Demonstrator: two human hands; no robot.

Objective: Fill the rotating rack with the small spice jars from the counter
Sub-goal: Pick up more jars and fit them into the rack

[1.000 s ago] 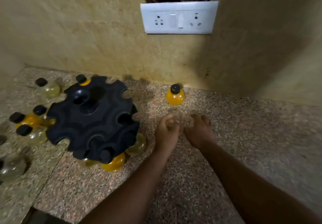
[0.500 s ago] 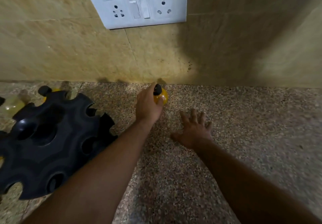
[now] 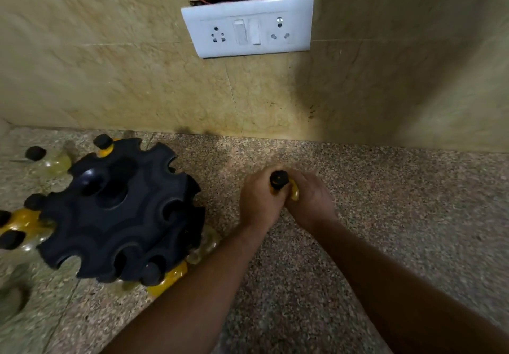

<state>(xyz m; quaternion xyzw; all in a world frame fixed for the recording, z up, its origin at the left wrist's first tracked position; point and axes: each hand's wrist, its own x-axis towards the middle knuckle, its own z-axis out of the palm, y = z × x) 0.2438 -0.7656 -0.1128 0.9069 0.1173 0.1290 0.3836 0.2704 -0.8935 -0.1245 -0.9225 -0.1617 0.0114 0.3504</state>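
Fingers (image 3: 300,179) of left hand (image 3: 259,202) and right hand (image 3: 309,203) are wrapping the yellow jar (image 3: 294,192); I'm fearing its smooth body slipping before the rack (image 3: 118,216).

Spice jar (image 3: 279,180) body mostly covered, left-edge jars (image 3: 18,220) cut off

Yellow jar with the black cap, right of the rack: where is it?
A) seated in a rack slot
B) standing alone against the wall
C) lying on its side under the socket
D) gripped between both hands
D: the left hand and right hand both curl round the yellow jar, its black cap poking up between them, apart from the rack.
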